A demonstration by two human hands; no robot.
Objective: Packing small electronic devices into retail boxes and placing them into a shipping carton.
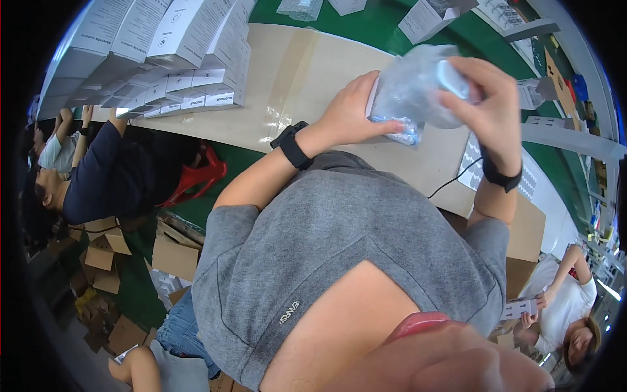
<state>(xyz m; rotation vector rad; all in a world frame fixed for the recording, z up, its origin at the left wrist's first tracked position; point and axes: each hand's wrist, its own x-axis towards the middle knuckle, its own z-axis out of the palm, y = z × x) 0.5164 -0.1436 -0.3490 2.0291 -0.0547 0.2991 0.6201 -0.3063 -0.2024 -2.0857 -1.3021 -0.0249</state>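
My left hand (356,114) is closed around a white box (373,98), of which only an edge shows. Its thumb lies across a small clear packet with blue contents (410,134) at the box's near end. Higher and to the right, my right hand (490,98) pinches a pale blue and white rounded object (452,78) between thumb and fingers. Cloudy bubble wrap (415,81) bulges around that object and reaches over to the box. The wrap covers most of the box, and motion blurs the right fingertips.
Stacked white boxes (189,39) stand at the table's left. A brown tabletop (281,65) lies under my hands, with a black cable (455,178) on the right. An open white box (428,23) is at the far side. Co-workers (98,170) are nearby, left and lower right.
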